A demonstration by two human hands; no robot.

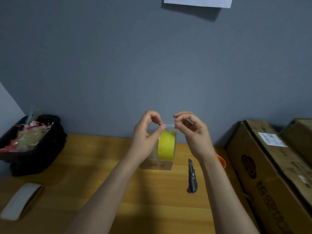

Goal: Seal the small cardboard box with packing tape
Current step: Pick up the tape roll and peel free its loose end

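Observation:
A small cardboard box (157,164) with red print sits on the wooden table near the wall. A yellow roll of packing tape (166,145) stands on edge on top of the box. My left hand (146,132) and my right hand (192,130) are raised above the roll. Each pinches one end of a short clear strip of tape (169,125) stretched between thumb and forefinger. The strip hangs just above the roll. My left palm hides the roll's left side.
A blue utility knife (192,177) lies right of the box. An orange object (222,161) peeks from behind my right wrist. Large cardboard boxes (270,174) line the right. A black bin of scraps (32,141) sits far left, a white tape roll (20,200) near left.

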